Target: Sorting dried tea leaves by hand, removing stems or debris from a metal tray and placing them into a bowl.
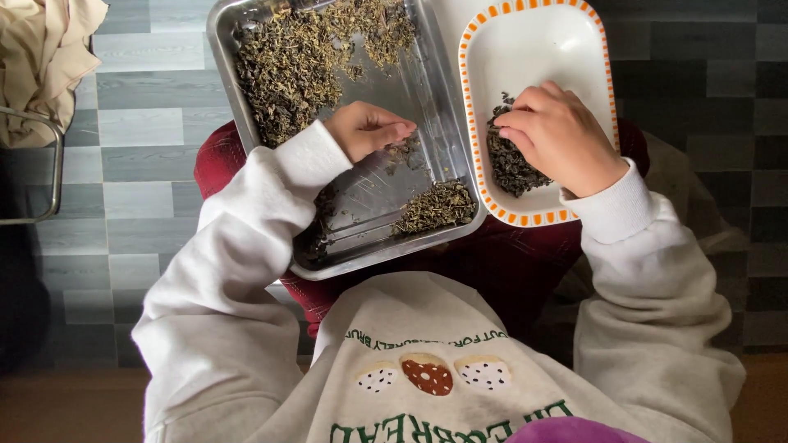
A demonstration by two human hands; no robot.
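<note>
1. Left hand [367,129] over the middle of the metal tray [443,123]; fingers curled together, tips pinched on a small clump of dried leaves [402,150] lying on the tray floor.
2. Large heap of dried leaves [295,57] fills the tray's far left; a smaller pile [437,205] sits in its near right corner.
3. Right hand [558,135] inside the white dish with orange-checked rim [525,41], fingers bent down onto the dark sorted leaves [509,168]; cannot tell whether any are gripped.
4. Tray and dish rest side by side, edges touching, on the person's lap, red trousers [217,156] beneath.
5. Grey plank floor [139,131] to the left.
</note>
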